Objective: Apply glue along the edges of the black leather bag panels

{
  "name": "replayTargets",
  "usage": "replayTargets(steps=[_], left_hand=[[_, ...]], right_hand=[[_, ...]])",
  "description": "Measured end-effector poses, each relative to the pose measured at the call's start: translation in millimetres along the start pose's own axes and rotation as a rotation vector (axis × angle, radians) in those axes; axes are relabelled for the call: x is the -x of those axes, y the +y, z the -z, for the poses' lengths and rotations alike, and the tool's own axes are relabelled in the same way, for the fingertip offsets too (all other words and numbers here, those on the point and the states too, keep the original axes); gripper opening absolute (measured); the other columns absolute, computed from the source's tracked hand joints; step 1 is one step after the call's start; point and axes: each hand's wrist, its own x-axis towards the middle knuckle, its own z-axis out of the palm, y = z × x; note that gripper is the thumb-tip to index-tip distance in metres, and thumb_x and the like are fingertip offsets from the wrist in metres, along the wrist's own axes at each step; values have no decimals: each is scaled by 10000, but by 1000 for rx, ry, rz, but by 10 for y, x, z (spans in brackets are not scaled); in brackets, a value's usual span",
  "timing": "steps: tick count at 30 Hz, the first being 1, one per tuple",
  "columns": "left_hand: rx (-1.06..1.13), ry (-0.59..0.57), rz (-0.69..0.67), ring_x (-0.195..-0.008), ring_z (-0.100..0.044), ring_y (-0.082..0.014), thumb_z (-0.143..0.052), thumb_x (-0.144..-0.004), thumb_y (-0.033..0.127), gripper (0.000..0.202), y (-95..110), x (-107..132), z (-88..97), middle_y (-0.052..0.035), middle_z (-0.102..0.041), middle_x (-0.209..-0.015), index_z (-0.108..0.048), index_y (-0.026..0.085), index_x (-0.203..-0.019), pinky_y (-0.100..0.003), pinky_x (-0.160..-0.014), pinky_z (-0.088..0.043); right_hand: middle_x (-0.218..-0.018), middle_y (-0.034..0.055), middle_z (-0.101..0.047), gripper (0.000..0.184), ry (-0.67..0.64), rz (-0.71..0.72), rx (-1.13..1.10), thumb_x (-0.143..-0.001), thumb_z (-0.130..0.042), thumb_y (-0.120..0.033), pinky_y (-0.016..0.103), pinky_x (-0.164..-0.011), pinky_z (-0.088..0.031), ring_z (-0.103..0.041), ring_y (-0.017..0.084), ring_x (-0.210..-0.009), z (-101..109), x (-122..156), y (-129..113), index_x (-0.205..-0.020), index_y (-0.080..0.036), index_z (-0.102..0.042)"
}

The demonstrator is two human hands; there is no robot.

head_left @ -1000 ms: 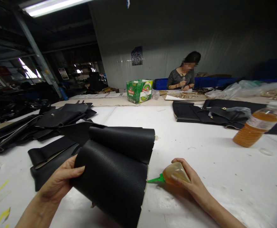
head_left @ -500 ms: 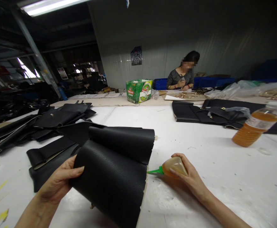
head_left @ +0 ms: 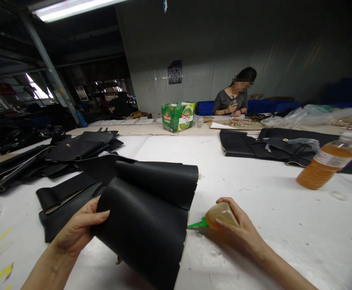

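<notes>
My left hand (head_left: 81,225) grips the left edge of a black leather piece (head_left: 144,225), thumb on top, fingers hidden beneath. The piece is curved over, with a second black flap (head_left: 160,181) behind it and a pale raw edge facing right. In my right hand (head_left: 243,229) is a small squeeze bottle (head_left: 222,216) of amber liquid, tipped to the left. Its green nozzle (head_left: 198,224) reaches the notched right edge of the leather; whether liquid is coming out cannot be seen.
Black leather pieces (head_left: 82,147) are piled at left, more (head_left: 272,145) at back right. A large bottle of amber liquid (head_left: 329,161) leans right of my right hand. Farther back stand a green carton (head_left: 178,117) and a seated person (head_left: 231,100) across the white table (head_left: 242,181).
The nozzle has slid a little way down along the leather's right edge, toward me. My left hand keeps its hold. The whole view has shifted slightly.
</notes>
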Motion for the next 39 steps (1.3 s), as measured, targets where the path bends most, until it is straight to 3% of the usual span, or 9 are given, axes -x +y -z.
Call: replayTargets(steps=[5, 12, 18, 23, 29, 35, 39], left_hand=[[-14, -1, -6, -760, -718, -286, -769, -603, 104, 372, 7, -9, -26, -70, -775, -836, -769, 243, -949, -335, -698, -580], [-36, 37, -13, -736, -718, -280, -792, -567, 129, 337, -65, 51, 3, -71, -774, -811, -778, 229, -888, -295, -649, -575], [-15, 90, -15, -794, -715, -306, -789, -564, 138, 321, -185, 132, 21, -58, -776, -790, -777, 236, -869, -319, -668, -581], [-33, 111, -22, -892, -696, -338, -790, -553, 135, 333, -262, 161, 63, -56, -778, -811, -776, 243, -868, -350, -735, -579], [-48, 107, -15, -876, -701, -334, -811, -528, 146, 329, -289, 168, 141, -57, -778, -838, -783, 250, -839, -363, -770, -572], [-37, 101, -4, -876, -701, -329, -835, -511, 169, 325, -277, 201, 78, -50, -779, -837, -783, 255, -821, -339, -728, -582], [-20, 124, -12, -872, -704, -310, -847, -496, 172, 335, -277, 229, -6, -28, -777, -783, -782, 264, -811, -310, -725, -579]], right_hand=[[-930, 9, -562, 458, 137, 29, 57, -836, -661, -499, 329, -699, -423, -550, 236, -800, -19, -41, -7, -1153, -257, -435], [-880, 4, -597, 469, -45, -51, 8, -812, -646, -506, 317, -674, -442, -573, 242, -766, -117, 263, -68, -1133, -243, -429], [-914, 12, -588, 484, 144, -58, 89, -808, -644, -542, 319, -685, -440, -573, 242, -781, -149, 349, -61, -1123, -248, -425], [-848, -4, -598, 464, -57, -83, -25, -813, -636, -531, 305, -652, -438, -567, 234, -745, -209, 468, -112, -1113, -253, -418], [-919, 5, -587, 476, 162, -62, 57, -807, -648, -537, 311, -678, -439, -572, 236, -783, -218, 415, -74, -1123, -261, -424], [-858, 3, -596, 467, -78, -94, -39, -800, -632, -536, 312, -666, -441, -564, 234, -745, -287, 575, -116, -1102, -252, -417], [-892, 14, -593, 481, 86, -108, 41, -800, -632, -545, 333, -688, -439, -572, 248, -771, -265, 566, -119, -1114, -255, -410]])
